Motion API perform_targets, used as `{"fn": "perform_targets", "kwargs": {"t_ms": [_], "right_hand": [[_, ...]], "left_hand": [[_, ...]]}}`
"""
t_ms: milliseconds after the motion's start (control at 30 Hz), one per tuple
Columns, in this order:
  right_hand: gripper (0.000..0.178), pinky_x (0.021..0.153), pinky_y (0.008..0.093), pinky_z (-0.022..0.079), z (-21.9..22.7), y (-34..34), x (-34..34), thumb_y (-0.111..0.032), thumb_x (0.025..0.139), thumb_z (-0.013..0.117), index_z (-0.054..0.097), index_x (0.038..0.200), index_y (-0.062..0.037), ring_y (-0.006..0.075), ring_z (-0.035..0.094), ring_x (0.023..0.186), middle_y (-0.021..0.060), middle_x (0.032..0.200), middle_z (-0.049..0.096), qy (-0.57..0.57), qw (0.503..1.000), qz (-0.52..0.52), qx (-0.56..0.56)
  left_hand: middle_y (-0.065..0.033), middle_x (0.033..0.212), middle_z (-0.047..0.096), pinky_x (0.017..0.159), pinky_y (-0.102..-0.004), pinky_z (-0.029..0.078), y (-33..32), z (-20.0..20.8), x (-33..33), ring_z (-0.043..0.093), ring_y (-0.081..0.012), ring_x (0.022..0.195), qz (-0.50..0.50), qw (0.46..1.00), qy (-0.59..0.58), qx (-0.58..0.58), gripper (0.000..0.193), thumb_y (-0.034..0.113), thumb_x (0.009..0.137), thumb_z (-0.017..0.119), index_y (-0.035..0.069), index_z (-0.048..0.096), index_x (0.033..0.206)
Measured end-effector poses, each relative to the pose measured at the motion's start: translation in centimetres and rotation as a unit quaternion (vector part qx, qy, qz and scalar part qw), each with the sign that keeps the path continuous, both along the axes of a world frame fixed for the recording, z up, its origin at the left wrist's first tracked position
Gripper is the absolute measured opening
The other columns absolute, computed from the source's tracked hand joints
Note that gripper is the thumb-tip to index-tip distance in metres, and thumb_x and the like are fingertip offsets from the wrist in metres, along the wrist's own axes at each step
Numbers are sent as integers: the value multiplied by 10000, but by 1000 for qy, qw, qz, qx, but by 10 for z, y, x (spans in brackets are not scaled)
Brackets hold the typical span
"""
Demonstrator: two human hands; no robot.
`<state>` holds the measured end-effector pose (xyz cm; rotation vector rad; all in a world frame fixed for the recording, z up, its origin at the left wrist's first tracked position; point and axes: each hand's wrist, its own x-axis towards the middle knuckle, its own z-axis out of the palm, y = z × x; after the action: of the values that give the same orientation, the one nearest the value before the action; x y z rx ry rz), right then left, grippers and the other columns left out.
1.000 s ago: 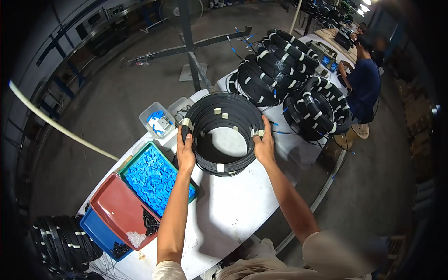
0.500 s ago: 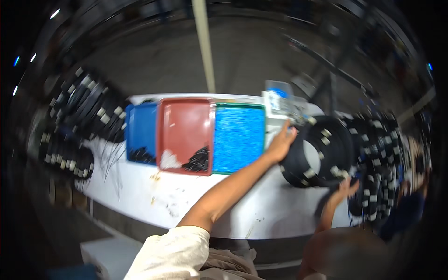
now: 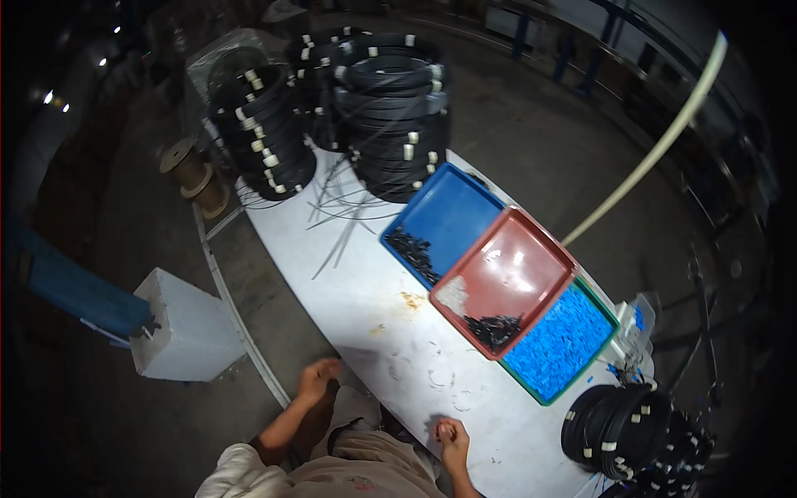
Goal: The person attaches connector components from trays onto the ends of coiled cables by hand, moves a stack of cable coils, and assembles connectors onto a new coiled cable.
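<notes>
- Left hand [image 3: 318,382] and right hand [image 3: 449,436] were seen released, loosely curled.
- Coil [image 3: 611,429] was judged heavy, springy, rather slick; best gripped from both sides.

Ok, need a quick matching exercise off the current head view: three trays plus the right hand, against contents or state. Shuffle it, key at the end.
Column one
1. Blue tray
2. Red tray
3. Green tray
4. Right hand

Column two
A. Curled, near the edge of the white table
B. White pieces and black pieces
C. Covered in small blue pieces
D. Black heap only

Pairs: 1-D, 2-B, 3-C, 4-A
</notes>
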<state>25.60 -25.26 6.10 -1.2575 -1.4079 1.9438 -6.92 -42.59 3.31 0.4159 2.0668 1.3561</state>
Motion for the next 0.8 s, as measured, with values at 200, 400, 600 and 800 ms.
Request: {"fn": "perform_targets", "kwargs": {"t_ms": [200,400,600,800], "right_hand": [[170,801,286,522,68,101,-209,-93,999,636,631,1117,28,125,617,833,68,980,672,4,941,269,204],[188,798,312,542,181,138,-483,-93,1003,632,613,1141,33,138,627,914,88,1040,667,173,916,298,206],[586,907,293,491,225,145,-738,-292,901,773,523,1314,41,173,611,1013,87,1076,627,224,931,146,246],[1045,1126,424,381,255,184,-871,-525,809,777,257,1547,2,430,526,1318,304,1439,509,27,971,35,234]], "left_hand": [[-121,1192,701,971,-306,491,45,85,-142,651,-188,1129,168,959,109,198,386,281,1025,613,-4,619,1286],[-175,1369,599,1111,-378,397,90,179,-315,554,-255,1297,221,902,25,369,430,232,1041,565,-7,521,1396],[-220,1640,211,1231,-423,157,145,249,-467,245,-284,1515,327,872,77,356,907,315,934,723,37,156,1586],[-265,1647,102,1217,-479,211,165,279,-535,182,-377,1526,384,888,42,248,1128,448,864,781,97,6,1605]]}}
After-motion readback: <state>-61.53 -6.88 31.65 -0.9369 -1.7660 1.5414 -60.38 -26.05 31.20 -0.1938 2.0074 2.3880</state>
